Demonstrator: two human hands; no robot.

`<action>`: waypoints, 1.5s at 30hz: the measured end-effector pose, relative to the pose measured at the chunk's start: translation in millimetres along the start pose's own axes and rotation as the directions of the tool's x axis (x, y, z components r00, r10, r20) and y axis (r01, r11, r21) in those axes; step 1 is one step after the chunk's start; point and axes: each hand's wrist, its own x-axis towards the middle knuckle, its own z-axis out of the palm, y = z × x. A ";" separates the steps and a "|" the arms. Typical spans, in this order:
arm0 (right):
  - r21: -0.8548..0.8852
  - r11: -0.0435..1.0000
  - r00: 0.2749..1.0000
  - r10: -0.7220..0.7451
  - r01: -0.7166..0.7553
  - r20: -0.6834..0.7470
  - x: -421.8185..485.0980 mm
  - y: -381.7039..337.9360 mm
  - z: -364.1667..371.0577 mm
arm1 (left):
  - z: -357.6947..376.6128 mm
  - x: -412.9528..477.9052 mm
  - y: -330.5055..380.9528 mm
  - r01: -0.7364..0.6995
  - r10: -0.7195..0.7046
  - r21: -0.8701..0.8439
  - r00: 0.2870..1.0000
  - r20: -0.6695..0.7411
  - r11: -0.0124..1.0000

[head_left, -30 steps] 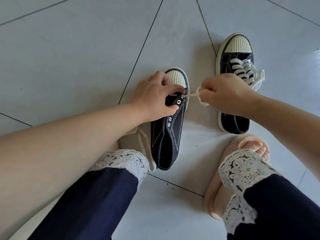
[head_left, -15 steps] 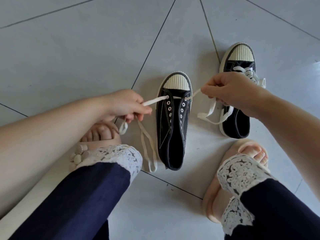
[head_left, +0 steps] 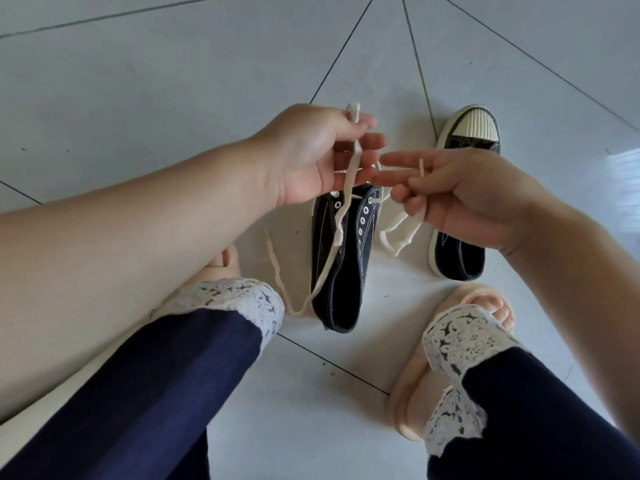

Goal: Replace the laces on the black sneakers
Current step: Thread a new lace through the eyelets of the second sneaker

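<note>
Centrally, left hand (head_left: 317, 152) and right hand (head_left: 462, 197) each pinch one end of the cream lace (head_left: 349, 180); both grips hang just above the black sneaker (head_left: 346, 265) on the floor (head_left: 138, 98), lace threaded through its eyelets.

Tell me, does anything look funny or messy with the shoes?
The near sneaker looks half-done: its white lace passes through only the front eyelets, others empty. Left hand and right hand hold the ends; slack trails on the floor.
</note>
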 end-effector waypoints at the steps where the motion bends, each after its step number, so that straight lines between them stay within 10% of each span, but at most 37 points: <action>1: 0.022 1.000 1.000 -0.004 0.004 -0.006 -2.2 3.4 -1.7 | -0.7 1.9 -2.0 0.012 -0.014 -0.051 0.999 -0.044 0.999; 10: -0.394 0.919 0.971 0.101 -0.006 0.219 -12.2 44.4 36.7 | 14.0 1.2 3.7 0.001 -0.002 -0.324 1.000 -0.002 0.946; 13: -0.161 0.987 0.985 0.016 0.013 0.173 -10.1 35.5 38.5 | -7.3 5.1 -6.3 -0.033 0.033 0.002 0.998 -0.059 0.999; 16: 0.081 0.993 0.996 -0.085 0.083 0.032 -5.3 12.9 23.6 | -31.3 -6.9 -35.6 -0.020 -0.043 0.335 0.983 0.180 0.942; 19: 0.226 0.962 0.985 -0.135 0.156 -0.107 1.6 -5.8 9.4 | -52.3 -23.5 -66.7 -0.097 -0.201 0.688 0.919 0.340 0.720; 22: 0.309 0.930 0.966 -0.136 0.201 -0.221 5.9 -17.7 -4.2 | -69.4 -28.3 -76.0 -0.046 -0.210 0.874 0.963 0.167 0.483; 30: 0.108 0.994 0.991 -0.017 0.031 -0.133 8.1 8.3 0.1 | -41.2 -7.3 -47.3 0.019 -0.043 0.295 0.996 0.076 0.955; 38: -0.115 0.972 0.978 -0.198 0.205 0.062 -4.4 10.4 15.5 | -10.7 3.2 -33.4 0.159 -0.154 -0.109 0.987 0.052 0.981; 45: -0.045 0.970 0.969 -0.234 0.238 0.074 -5.0 12.4 8.3 | -23.4 5.3 -39.7 0.196 -0.194 0.049 0.980 -0.042 0.979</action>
